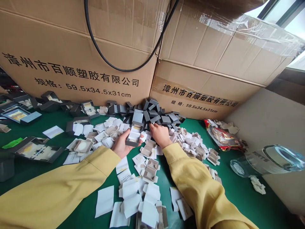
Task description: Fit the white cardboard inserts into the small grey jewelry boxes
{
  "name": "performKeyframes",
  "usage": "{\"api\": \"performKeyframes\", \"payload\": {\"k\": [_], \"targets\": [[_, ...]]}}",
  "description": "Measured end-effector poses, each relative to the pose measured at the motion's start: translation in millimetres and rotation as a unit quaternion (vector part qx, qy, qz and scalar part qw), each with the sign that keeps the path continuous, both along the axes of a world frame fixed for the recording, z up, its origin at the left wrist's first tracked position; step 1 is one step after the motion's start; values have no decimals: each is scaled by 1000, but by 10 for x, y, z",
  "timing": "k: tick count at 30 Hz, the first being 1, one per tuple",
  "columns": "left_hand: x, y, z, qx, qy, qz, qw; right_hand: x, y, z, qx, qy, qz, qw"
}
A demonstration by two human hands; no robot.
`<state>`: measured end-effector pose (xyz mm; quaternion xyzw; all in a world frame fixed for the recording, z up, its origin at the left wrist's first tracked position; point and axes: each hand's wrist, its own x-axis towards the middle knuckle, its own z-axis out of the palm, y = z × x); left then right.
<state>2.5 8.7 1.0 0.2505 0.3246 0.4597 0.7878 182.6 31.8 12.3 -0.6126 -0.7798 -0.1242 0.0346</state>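
My left hand (122, 144) grips a small dark grey box (133, 143) with its lid raised and a pale insert inside. Close to its right, my right hand (160, 135) has its fingers curled at the edge of a heap of dark grey boxes (152, 108). What those fingers hold, if anything, is hidden. Folded white card pieces (149, 168) lie under and in front of both hands. More white cards (107, 132) are heaped left of the held box, and small card inserts (188, 140) are piled right of my right hand.
Large cardboard cartons (78, 54) wall off the back of the green table (83, 181), and a black cable (102, 57) hangs before them. Opened dark boxes (35, 149) lie at left. On the right are a red plastic packet (221, 136) and a clear bottle (267, 160) on its side.
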Motion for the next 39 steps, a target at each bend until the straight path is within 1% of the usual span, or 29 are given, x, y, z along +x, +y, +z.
{"api": "performKeyframes", "payload": {"k": [3, 5, 6, 7, 8, 10, 11, 12, 13, 15, 17, 18, 20, 23, 27, 29, 32, 33, 35, 37, 39], "targets": [[-2, 6, -2, -5, 0, 1, 1000, 49, 0, 89, 29, 70, -16, 997], [-5, 3, 4, -8, -2, -4, 1000, 116, 9, 184, 43, 171, -32, 984], [-6, -1, 9, -9, -4, -8, 1000, 158, 14, 230, 34, 238, -27, 970], [-6, -5, 17, -10, -7, -14, 1000, 202, 15, 269, 1, 311, -15, 950], [-5, -10, 25, -9, -10, -19, 1000, 245, 10, 296, -37, 387, -7, 921], [-3, -18, 39, -7, -16, -28, 999, 311, -24, 302, -112, 524, -6, 844], [-1, -21, 44, -5, -17, -32, 999, 327, -55, 278, -136, 577, -6, 805], [0, -23, 46, -2, -18, -37, 999, 330, -93, 239, -140, 620, 0, 772], [2, -25, 44, 2, -17, -43, 999, 321, -135, 187, -144, 649, 13, 747], [5, -27, 34, 15, -12, -57, 998, 272, -220, 60, -138, 686, 26, 714], [10, -33, 22, 32, -3, -70, 997, 205, -291, -66, -94, 711, 23, 696], [13, -38, 19, 38, 2, -77, 996, 174, -320, -120, -82, 710, 26, 698], [20, -52, 21, 40, 12, -92, 995, 127, -367, -202, -56, 699, 29, 712], [24, -75, 36, 35, 23, -108, 993, 103, -417, -266, -43, 677, 44, 733], [23, -88, 37, 27, 23, -122, 992, 106, -456, -283, -18, 624, 79, 777], [25, -83, 29, 21, 23, -126, 992, 103, -473, -274, -31, 596, 98, 796], [23, -66, 15, 1, 18, -152, 988, 96, -504, -256, -18, 591, 93, 801], [21, -60, 11, -1, 17, -151, 988, 95, -514, -250, -4, 592, 89, 801], [16, -51, 6, -8, 25, -157, 987, 98, -531, -231, 23, 578, 83, 811], [13, -46, 5, -10, 32, -158, 987, 103, -543, -205, 83, 544, 115, 827], [11, -44, 7, 1, 42, -156, 987, 109, -551, -177, 142, 503, 169, 836]]}}
